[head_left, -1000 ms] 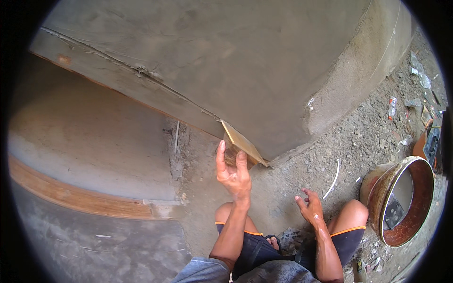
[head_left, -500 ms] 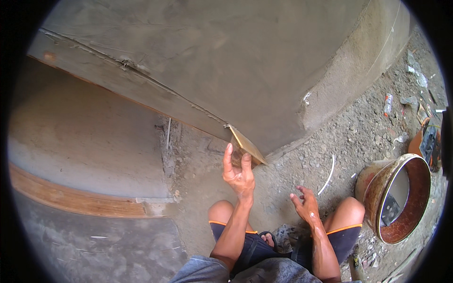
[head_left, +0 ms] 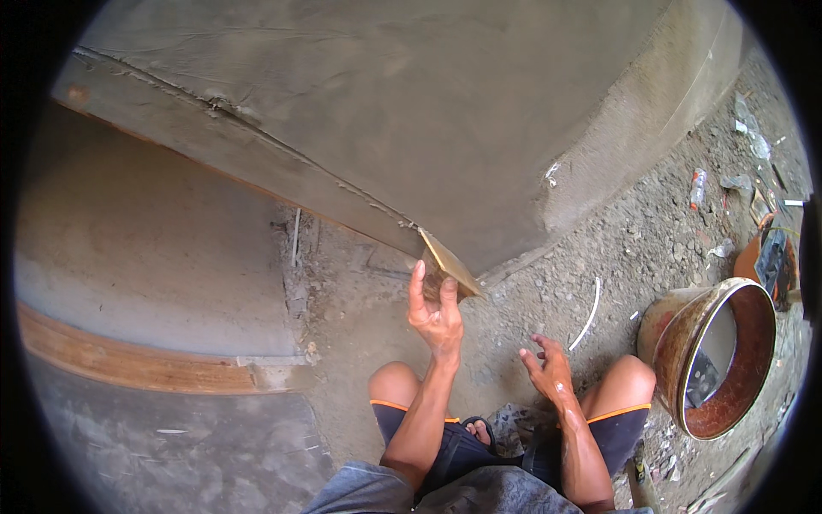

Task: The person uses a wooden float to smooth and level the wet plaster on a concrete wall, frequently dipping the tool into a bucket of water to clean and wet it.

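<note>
My left hand (head_left: 437, 321) pinches a small thin wooden board (head_left: 454, 265) between thumb and fingers; some of the fingers are hidden. The board stands tilted against the lower end of a grey plastered wall (head_left: 411, 128), where a long strip (head_left: 248, 154) along the wall's edge ends. A rough groove with mortar crumbs runs between strip and plaster. Above my right knee, my right hand (head_left: 552, 373) hovers with loosely bent fingers apart and nothing in it.
A rusty round bucket (head_left: 676, 343) lies tilted at my right, with an orange container (head_left: 762, 261) behind it. Gravel, a white strip (head_left: 586, 313), a small bottle (head_left: 698, 188) and plastic scraps litter the ground. A wooden sill (head_left: 128, 360) is at the left.
The wooden board has shifted slightly rightward along the wall's edge with my left hand. My right hand has stayed nearly in place. The whole view has shifted a little.
</note>
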